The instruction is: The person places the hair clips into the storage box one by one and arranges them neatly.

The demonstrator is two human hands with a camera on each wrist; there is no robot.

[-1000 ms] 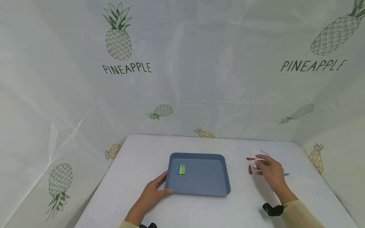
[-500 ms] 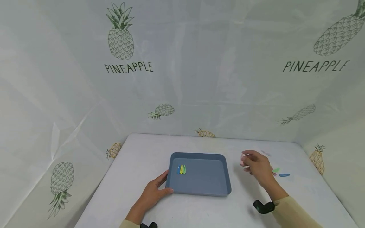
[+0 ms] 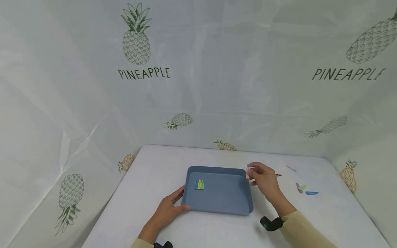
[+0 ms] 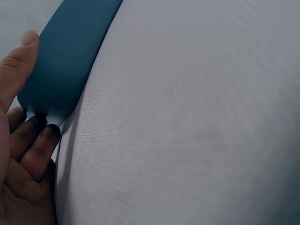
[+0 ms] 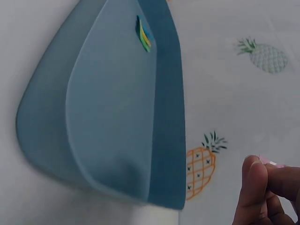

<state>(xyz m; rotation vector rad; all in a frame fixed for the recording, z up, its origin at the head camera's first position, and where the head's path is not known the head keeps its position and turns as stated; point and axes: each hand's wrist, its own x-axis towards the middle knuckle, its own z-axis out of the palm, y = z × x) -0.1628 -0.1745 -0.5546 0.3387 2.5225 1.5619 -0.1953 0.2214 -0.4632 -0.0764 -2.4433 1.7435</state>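
Behind everything we see a white backdrop sheet (image 3: 229,86) printed with pineapples and the word PINEAPPLE, and in front of it a white table (image 3: 217,230). Near the middle of the table lies a shallow blue-grey tray (image 3: 227,194). We see pale yellow sleeves, the right sleeve (image 3: 304,230) showing more fully than the left. The left hand (image 3: 165,210) holds the tray's near left corner, thumb on the near side and fingers at the left side. The right hand (image 3: 264,179) is at the tray's far right corner, thumb and fingertips brought together in a pinch. By each wrist we see a black device (image 3: 271,224). Smallest are the snap hair clips. On the table to the right lie a blue clip (image 3: 311,193), a magenta clip (image 3: 298,185) touching or overlapped by a light green clip (image 3: 302,187), and, farther back, a pale pink clip (image 3: 291,168); a red clip (image 3: 279,175) is partly hidden behind the right hand. In the tray's left part, another blue clip (image 3: 196,185), a yellow clip (image 3: 199,184) and another green clip (image 3: 202,184) lie side by side. The right hand pinches a light pink clip (image 3: 247,173); we cannot tell its height above the rim.
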